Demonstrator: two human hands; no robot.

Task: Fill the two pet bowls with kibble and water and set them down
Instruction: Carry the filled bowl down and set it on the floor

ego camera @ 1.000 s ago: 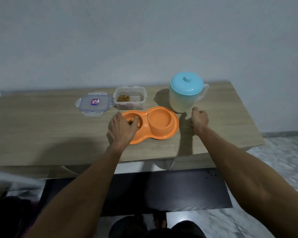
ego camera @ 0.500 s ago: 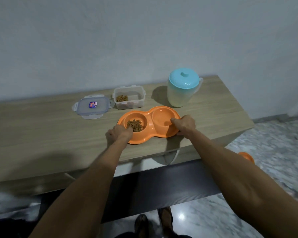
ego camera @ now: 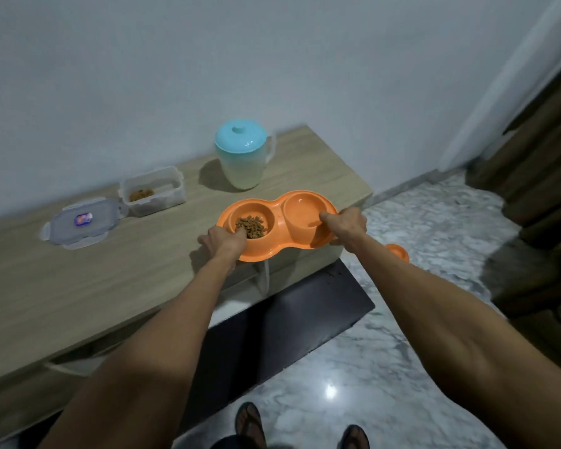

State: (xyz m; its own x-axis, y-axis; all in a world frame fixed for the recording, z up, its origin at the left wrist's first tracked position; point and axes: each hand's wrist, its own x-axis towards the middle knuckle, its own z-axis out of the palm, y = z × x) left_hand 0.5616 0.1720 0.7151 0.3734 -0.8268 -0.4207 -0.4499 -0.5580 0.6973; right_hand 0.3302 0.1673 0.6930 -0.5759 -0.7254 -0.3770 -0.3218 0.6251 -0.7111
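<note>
An orange double pet bowl (ego camera: 279, 207) is held over the right front part of the wooden table (ego camera: 110, 286), past its edge. Its left cup holds brown kibble (ego camera: 251, 226); its right cup (ego camera: 305, 212) looks glossy, as if it holds water. My left hand (ego camera: 222, 243) grips the bowl's near left rim, thumb by the kibble. My right hand (ego camera: 345, 222) grips the right end, thumb inside the rim. A pitcher with a light blue lid (ego camera: 243, 153) stands behind on the table.
An open clear container with a little kibble (ego camera: 151, 192) and its lid (ego camera: 81, 222) lie on the table at the left. A small orange object (ego camera: 397, 251) sits on the marble floor at the right. A dark mat (ego camera: 289, 322) lies under the table; brown curtains (ego camera: 544, 157) hang far right.
My right hand left the spot by the pitcher and took the bowl's right end. Both hands now carry the double bowl rightwards off the table, and my view has turned right.
</note>
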